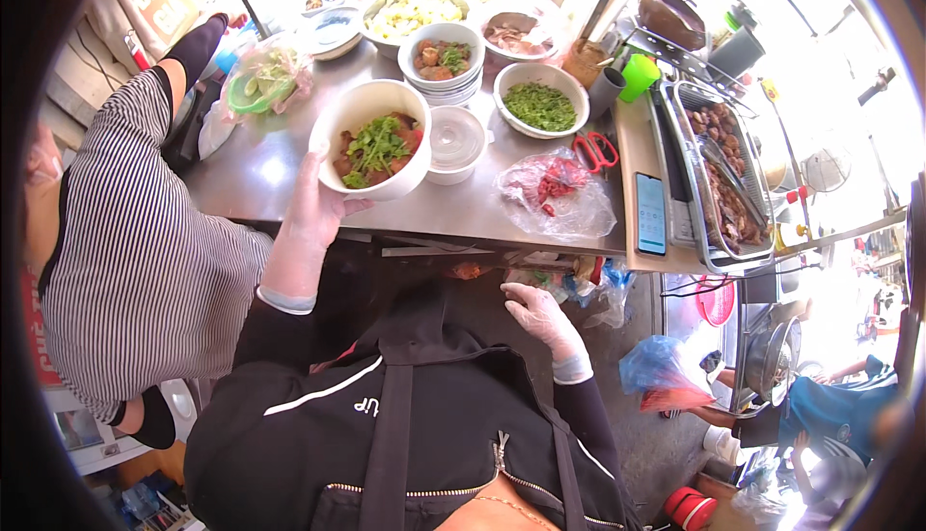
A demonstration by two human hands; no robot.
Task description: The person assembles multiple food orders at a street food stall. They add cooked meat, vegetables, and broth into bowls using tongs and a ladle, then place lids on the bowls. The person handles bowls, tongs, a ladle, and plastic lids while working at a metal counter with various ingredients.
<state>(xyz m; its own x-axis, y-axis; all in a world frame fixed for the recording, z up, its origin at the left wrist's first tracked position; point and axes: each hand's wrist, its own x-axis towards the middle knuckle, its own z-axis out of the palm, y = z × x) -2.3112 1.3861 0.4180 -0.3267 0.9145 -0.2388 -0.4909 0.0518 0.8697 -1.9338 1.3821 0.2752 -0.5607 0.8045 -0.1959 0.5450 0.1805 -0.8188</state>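
My left hand (320,205), in a thin see-through glove, grips a white bowl (326,157) from below and the left side, tilted a little toward me. Pieces of meat topped with chopped green herbs (378,149) lie in it. My right hand (542,317), gloved too, hangs in front of the table edge with its fingers stretched out and nothing in it. Just beyond the held bowl stands a lidded plastic tub (455,143). Behind that, a stack of white bowls (446,87) carries another portion of meat and herbs on top.
A bowl of chopped greens (540,107), red-handled scissors (596,152) and a plastic bag with red contents (559,191) are on the steel table (434,215). Rightward lie a phone (650,213) and a tray of meat (723,174). A person in striped clothes (145,242) stands close left.
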